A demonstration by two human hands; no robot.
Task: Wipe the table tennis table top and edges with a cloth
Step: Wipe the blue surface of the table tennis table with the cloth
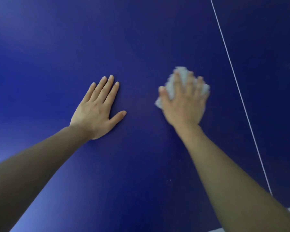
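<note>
Two hands on a deep blue tabletop (141, 39), one pressing a cloth.

The right hand (184, 104), blurred, presses a crumpled white cloth (181, 76) under spread fingers; the cloth bulges out beyond its fingertips and beside its thumb. The left hand (99, 106) lies flat, fingers straight, grasping nothing. A thin white line (238, 91) runs just right of the right hand.

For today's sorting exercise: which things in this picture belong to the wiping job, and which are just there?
Belongs to the job:
- cloth, white, pressed flat under the right hand
- table top, blue
- left hand, resting flat on the table top

Just there:
- white line, painted on the table top, to the right of the cloth
</note>
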